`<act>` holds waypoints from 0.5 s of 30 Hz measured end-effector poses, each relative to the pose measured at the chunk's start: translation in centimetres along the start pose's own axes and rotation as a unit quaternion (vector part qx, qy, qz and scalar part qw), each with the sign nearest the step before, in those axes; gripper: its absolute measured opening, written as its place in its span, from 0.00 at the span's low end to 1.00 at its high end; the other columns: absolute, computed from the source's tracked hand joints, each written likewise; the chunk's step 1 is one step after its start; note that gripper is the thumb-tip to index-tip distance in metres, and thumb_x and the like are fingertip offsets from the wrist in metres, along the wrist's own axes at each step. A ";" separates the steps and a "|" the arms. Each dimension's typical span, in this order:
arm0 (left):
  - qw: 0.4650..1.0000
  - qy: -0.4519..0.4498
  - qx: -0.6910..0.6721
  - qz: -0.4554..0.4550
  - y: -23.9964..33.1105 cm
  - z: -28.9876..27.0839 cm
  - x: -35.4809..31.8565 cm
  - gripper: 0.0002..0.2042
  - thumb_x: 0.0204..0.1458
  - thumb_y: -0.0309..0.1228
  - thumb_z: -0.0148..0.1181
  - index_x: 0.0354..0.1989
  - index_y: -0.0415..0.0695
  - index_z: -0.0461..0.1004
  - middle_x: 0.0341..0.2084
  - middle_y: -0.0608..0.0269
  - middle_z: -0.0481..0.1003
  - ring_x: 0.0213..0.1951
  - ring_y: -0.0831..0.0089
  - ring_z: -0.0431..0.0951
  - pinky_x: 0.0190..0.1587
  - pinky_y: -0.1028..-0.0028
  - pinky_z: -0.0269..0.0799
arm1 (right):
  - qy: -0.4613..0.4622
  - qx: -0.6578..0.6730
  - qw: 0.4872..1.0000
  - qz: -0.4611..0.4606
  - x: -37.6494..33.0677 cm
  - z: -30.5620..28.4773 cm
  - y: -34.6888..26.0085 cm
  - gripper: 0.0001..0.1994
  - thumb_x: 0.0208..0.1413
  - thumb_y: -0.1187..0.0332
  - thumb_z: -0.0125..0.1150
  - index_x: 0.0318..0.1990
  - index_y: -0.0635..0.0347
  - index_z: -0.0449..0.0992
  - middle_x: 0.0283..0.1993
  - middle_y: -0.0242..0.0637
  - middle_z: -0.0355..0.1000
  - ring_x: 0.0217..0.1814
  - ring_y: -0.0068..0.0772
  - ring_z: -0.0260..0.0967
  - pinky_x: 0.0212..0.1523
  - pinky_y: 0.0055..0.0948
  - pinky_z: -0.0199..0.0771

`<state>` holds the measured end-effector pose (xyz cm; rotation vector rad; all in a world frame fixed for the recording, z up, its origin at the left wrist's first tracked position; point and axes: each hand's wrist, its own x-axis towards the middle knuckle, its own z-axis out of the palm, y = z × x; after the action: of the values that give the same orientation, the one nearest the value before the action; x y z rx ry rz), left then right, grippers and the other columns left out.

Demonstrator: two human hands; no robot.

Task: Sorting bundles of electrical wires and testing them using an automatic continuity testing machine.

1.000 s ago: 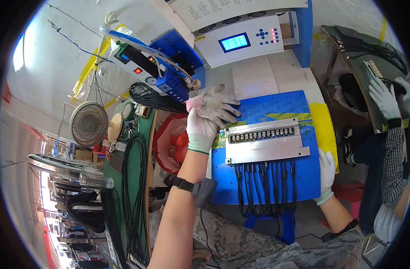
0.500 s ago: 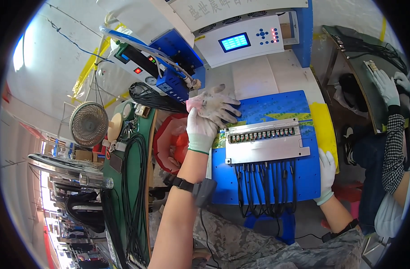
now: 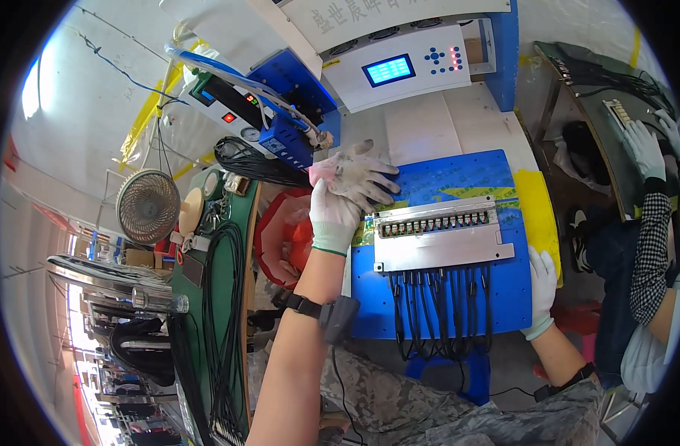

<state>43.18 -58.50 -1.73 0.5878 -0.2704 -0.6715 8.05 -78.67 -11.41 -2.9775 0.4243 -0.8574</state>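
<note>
**Gloved hands at the left and right edges of a blue board, metal block between them**

The blue board (image 3: 369, 297) is the broadest thing here, its lower left partly screened by the left forearm. Beyond its right edge a co-worker (image 3: 652, 253) is cut off by the dark rim. A yellow panel (image 3: 535, 215) shows along the right edge; the board may cover more of it.

The metal block (image 3: 444, 254) lies across the middle of the board, nearer the right edge than the left. Black cables (image 3: 456, 312) run from its near side past the board's near edge, bunching too tightly to count.

At the upper-left edge lies a soiled grey glove (image 3: 358, 178), fingers spread — whether anything fills it cannot be told. The left hand (image 3: 334, 214) meets it, thumb raised, remaining fingers hidden, so their pose is unclear. The right hand (image 3: 542, 286) lies against the right edge, fingers extended close together; whether it grips underneath cannot be seen.

Smallest are the dark pieces (image 3: 436, 224) in the block's slot — too fine to make out.
</note>
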 end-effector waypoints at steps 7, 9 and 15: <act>1.000 0.016 0.008 0.001 0.1 -0.4 0.0 0.27 0.60 0.38 0.43 0.66 0.39 0.52 0.64 0.46 0.58 0.65 0.51 0.57 0.68 0.52 0.53 | -0.004 0.007 1.000 0.005 0.4 -0.3 -0.1 0.19 0.55 0.61 0.52 0.51 0.61 0.72 0.54 0.44 0.71 0.59 0.46 0.66 0.59 0.47 0.60; 1.000 0.011 0.006 0.005 0.1 -0.4 0.0 0.27 0.60 0.38 0.43 0.66 0.39 0.52 0.64 0.46 0.58 0.65 0.51 0.57 0.68 0.51 0.52 | -0.001 0.004 1.000 0.003 0.1 0.1 0.0 0.19 0.55 0.60 0.52 0.51 0.60 0.72 0.53 0.44 0.71 0.59 0.45 0.66 0.59 0.47 0.60; 1.000 0.006 0.001 -0.003 0.0 -0.3 0.0 0.27 0.60 0.38 0.43 0.66 0.39 0.52 0.64 0.46 0.58 0.65 0.50 0.58 0.67 0.52 0.53 | -0.006 -0.009 1.000 0.005 0.4 -0.5 -0.2 0.19 0.54 0.60 0.52 0.51 0.60 0.73 0.53 0.44 0.72 0.59 0.45 0.66 0.59 0.46 0.60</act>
<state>43.29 -58.35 -1.92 0.5943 -0.2574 -0.6723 8.14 -78.55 -10.80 -2.9935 0.4474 -0.8375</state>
